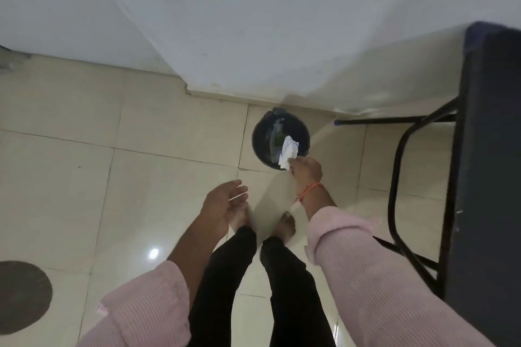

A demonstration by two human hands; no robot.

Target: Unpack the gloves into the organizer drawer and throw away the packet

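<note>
A crumpled white packet (288, 153) with blue print hangs from the fingertips of my right hand (306, 170), right over the near edge of a round black bin (262, 132) on the floor by the wall. The bin holds some clear and green rubbish. My left hand (225, 201) hovers lower left of the bin, palm up, fingers apart and empty. No gloves or organizer drawer are in view.
A dark table (490, 149) with black metal legs (397, 166) stands at the right, close to my right arm. A white wall (253, 22) runs behind the bin. A dark round mat (19, 296) lies at the lower left on the tiled floor. My bare feet stand below the bin.
</note>
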